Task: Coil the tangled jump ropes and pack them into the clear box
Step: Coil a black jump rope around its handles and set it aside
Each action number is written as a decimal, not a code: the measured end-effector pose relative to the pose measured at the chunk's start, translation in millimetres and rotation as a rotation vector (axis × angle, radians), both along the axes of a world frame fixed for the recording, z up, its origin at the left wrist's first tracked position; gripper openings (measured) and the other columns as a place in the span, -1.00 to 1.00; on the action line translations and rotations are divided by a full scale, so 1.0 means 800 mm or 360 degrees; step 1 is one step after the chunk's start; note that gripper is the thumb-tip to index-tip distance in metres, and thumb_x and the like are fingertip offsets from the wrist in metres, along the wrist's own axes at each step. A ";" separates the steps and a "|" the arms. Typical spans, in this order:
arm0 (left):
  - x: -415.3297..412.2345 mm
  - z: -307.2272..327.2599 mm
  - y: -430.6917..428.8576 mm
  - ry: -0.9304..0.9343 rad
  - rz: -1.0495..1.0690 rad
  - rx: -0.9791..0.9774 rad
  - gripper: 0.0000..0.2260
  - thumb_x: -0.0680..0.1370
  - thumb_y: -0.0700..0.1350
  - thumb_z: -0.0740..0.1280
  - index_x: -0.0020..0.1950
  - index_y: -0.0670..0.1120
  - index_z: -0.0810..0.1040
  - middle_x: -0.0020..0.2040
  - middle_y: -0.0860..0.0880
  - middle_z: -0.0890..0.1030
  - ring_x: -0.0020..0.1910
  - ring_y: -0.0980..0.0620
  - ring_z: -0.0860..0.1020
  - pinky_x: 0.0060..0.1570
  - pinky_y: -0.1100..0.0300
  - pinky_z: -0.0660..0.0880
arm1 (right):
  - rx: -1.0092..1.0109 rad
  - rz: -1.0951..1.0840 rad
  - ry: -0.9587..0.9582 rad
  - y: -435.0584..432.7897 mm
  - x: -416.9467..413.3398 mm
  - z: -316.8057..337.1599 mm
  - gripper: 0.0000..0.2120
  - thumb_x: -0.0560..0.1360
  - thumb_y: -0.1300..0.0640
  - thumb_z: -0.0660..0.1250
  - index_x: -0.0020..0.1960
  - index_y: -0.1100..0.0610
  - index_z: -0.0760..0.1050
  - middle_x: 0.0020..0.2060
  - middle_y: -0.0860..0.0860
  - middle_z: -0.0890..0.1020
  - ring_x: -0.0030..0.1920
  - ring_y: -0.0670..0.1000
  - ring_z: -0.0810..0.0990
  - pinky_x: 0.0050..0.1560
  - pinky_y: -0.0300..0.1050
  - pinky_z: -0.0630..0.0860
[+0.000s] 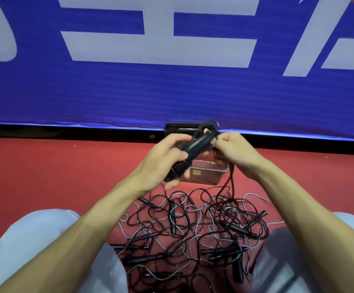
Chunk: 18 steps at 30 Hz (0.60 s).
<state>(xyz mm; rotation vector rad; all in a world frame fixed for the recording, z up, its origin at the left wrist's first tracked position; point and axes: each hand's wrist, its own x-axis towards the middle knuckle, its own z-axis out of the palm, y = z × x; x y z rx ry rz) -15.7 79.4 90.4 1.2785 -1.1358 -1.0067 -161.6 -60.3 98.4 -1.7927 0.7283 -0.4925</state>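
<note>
My left hand (165, 159) grips the black handles (193, 148) of a jump rope, held slanted above the floor. My right hand (233, 149) pinches the rope at the handles' upper end, where it loops. A strand of this rope hangs from my right hand down to the tangled pile of black and grey jump ropes (201, 229) on the red floor between my knees. The clear box (208, 173) sits on the floor just beyond the pile, partly hidden behind my hands.
A blue banner with white characters (172, 92) stands as a wall along the far edge of the red floor (55, 172). A dark rectangular object (180, 129) sits at its base behind my hands. My knees in light trousers (34, 240) flank the pile.
</note>
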 end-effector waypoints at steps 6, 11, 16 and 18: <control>0.020 0.004 -0.003 0.0286 0.0394 -0.0018 -0.73 0.65 -0.17 0.17 0.34 -0.12 0.45 -0.28 -0.18 0.59 -0.59 -0.03 0.38 -0.57 0.29 0.23 | 0.0083 0.0468 0.0551 0.011 -0.001 -0.009 -0.58 0.56 -0.11 0.26 -0.12 0.29 0.48 -0.42 0.13 0.54 -0.45 0.03 0.58 -0.36 -0.17 0.49; 0.034 0.006 -0.003 0.0402 0.0572 0.0030 -0.83 0.67 -0.12 0.20 -0.04 -0.17 0.47 -0.19 -0.13 0.62 -0.52 -0.01 0.41 -0.51 0.21 0.30 | -0.0634 0.0886 0.1266 0.012 -0.002 -0.014 -0.72 0.60 -0.01 0.27 -0.25 0.09 0.43 -0.40 -0.06 0.52 -0.40 -0.11 0.49 -0.41 -0.40 0.33; 0.046 -0.010 -0.010 0.0193 0.0741 0.0213 -0.85 0.66 -0.15 0.24 -0.07 -0.18 0.47 -0.21 -0.14 0.58 -0.57 0.03 0.41 -0.59 0.25 0.27 | -0.0832 0.0870 0.0924 0.020 0.001 0.002 -0.82 0.64 0.04 0.17 -0.06 0.06 0.48 -0.38 -0.08 0.53 -0.41 -0.19 0.51 -0.28 -0.28 0.41; 0.046 -0.014 -0.010 0.0270 0.0692 0.0251 -0.85 0.65 -0.16 0.25 -0.10 -0.19 0.46 -0.23 -0.14 0.58 -0.54 0.04 0.41 -0.58 0.24 0.28 | -0.0908 0.0821 0.0766 0.022 -0.002 0.009 -0.83 0.65 0.09 0.16 -0.10 0.02 0.44 -0.38 -0.12 0.51 -0.39 -0.20 0.50 -0.28 -0.29 0.40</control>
